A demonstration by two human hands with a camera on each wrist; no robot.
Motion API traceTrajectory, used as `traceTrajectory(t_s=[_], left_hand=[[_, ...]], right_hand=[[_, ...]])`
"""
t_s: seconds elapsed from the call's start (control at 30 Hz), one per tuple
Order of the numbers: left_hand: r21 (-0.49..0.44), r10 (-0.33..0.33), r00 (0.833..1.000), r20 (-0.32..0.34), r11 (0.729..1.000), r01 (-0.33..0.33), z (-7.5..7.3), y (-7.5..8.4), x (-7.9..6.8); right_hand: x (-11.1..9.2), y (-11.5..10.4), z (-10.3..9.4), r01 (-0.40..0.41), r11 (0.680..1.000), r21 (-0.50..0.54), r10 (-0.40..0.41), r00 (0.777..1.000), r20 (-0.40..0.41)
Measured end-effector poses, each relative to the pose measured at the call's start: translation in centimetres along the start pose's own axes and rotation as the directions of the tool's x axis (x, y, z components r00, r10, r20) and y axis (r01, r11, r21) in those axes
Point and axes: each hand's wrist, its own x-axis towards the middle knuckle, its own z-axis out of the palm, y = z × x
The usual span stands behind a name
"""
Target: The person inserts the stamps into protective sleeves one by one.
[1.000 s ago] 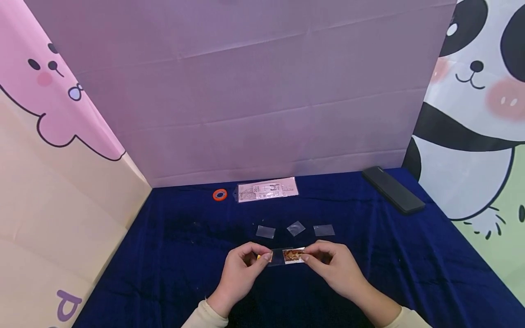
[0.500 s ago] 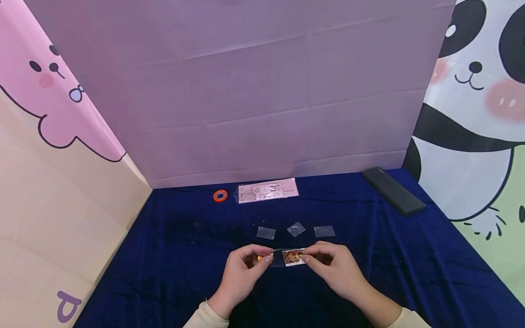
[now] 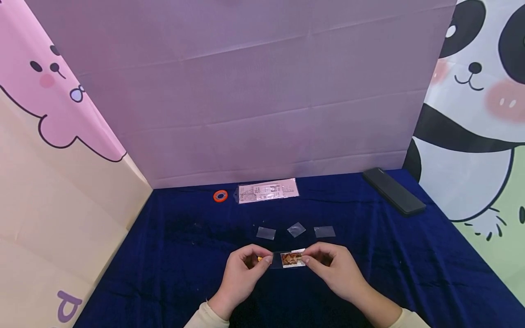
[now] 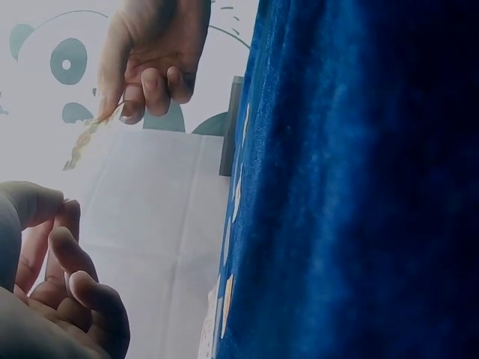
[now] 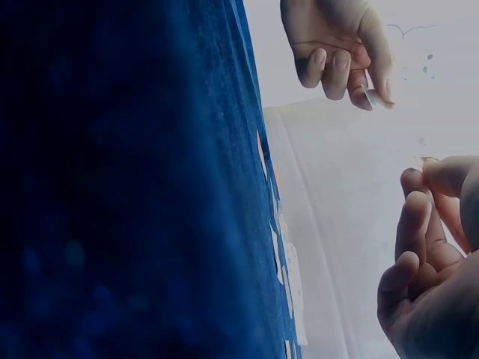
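Note:
Held close over the blue cloth in the head view, a small picture card point(image 3: 291, 260) with a brown, food-like print lies against a clear plastic piece point(image 3: 276, 260). My left hand point(image 3: 244, 269) pinches the left end of the clear plastic between thumb and forefinger, with a bit of orange-yellow showing inside its grip. At the other end, my right hand point(image 3: 334, 269) pinches the card's right edge, where a white strip sticks up. In the left wrist view the card point(image 4: 86, 140) hangs from the right hand's fingertips. The fingers cover both outer ends.
Several small clear plastic pieces, such as one square point(image 3: 296, 229), lie just beyond the hands. Farther back are an orange ring like a tape roll point(image 3: 214, 196), a pink-and-white packet point(image 3: 246, 194) and a long black case point(image 3: 393, 191). A mauve curtain point(image 3: 254, 100) stands behind.
The picture card has shifted slightly left and down over the clear plastic, and a white strip now shows at its upper right. Both hands have stayed nearly in place.

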Motion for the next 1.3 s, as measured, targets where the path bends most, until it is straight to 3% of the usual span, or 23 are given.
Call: traceTrajectory(t_s=[1.3], left_hand=[[-0.038,-0.006,0.999,0.051,0.999,0.008,0.17,0.16,-0.12]], right_hand=[[-0.29,0.04,-0.05,0.041,0.999,0.029,-0.043,0.996,0.073]])
